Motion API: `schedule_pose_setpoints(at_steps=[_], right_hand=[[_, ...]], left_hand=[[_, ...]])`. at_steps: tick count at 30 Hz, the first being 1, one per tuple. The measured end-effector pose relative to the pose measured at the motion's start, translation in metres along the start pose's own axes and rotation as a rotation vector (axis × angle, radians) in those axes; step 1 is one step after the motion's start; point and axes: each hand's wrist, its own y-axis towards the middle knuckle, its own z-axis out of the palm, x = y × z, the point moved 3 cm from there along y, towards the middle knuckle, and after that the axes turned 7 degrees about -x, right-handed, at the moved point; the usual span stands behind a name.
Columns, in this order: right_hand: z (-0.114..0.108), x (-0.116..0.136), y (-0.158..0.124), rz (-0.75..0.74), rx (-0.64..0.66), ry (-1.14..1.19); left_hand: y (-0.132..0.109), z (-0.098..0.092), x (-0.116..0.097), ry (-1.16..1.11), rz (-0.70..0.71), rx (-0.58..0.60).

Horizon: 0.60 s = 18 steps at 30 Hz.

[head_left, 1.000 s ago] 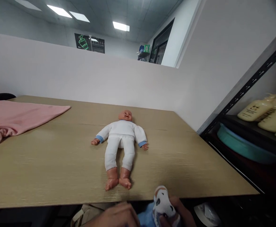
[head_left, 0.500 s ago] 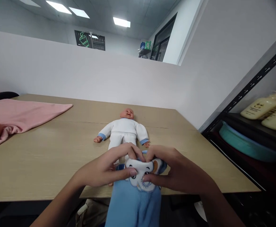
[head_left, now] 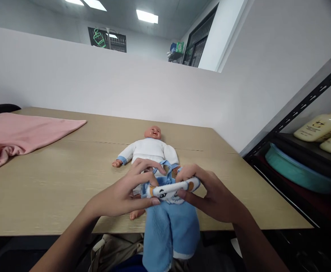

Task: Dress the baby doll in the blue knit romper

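Holding the small blue garment [head_left: 172,223] by its white animal-face bib [head_left: 169,192], you have it just in front of you, both hands near its upper edge. Your left hand [head_left: 120,193], at nine o'clock of the bib, is partly open: thumb straight along the front, index finger bent over behind, pinching the fabric between them. Your right hand [head_left: 216,196], at three o'clock, is more closed, thumb pressed on the front and fingers curled round the far side. Blue straps [head_left: 169,173] rise towards twelve, and both trouser legs hang towards six, past the near edge of the table [head_left: 63,189].

Straight ahead, at twelve o'clock, a doll [head_left: 148,146] in white with blue cuffs lies on its back, head away from you; your left hand and the garment hide much of its legs. At ten o'clock spreads a pink cloth [head_left: 26,128]; at two, a shelf [head_left: 284,137] holds pale yellow bottles [head_left: 314,127], with a teal basin [head_left: 298,172] lower down.
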Motion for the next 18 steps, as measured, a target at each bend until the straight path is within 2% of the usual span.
schedule_pose_setpoints(at_steps=[2, 3, 6, 8, 11, 14, 16, 18], right_hand=[[0.001, -0.007, 0.001, 0.179, 0.07, -0.041], [0.002, -0.01, 0.003, 0.222, 0.111, -0.062], [0.009, -0.014, 0.009, 0.147, 0.267, -0.071], [0.015, -0.017, 0.012, 0.079, 0.334, -0.049], [0.024, -0.023, 0.016, 0.09, 0.25, 0.009], [0.035, -0.031, 0.019, 0.149, 0.166, 0.142], [0.042, -0.04, 0.02, 0.203, 0.172, 0.218], [0.049, -0.048, 0.021, 0.243, 0.262, 0.253]], left_hand=[[0.001, -0.004, -0.001, 0.059, 0.038, -0.041], [0.002, -0.006, -0.001, 0.081, 0.064, -0.054], [0.004, -0.009, 0.001, 0.141, 0.165, -0.073], [0.005, -0.01, 0.006, 0.151, 0.182, -0.088], [0.003, -0.01, 0.023, 0.056, 0.0, -0.048], [-0.003, -0.005, 0.04, -0.116, -0.189, 0.098], [-0.008, -0.002, 0.046, -0.203, -0.228, 0.187], [-0.011, 0.0, 0.05, -0.241, -0.255, 0.213]])
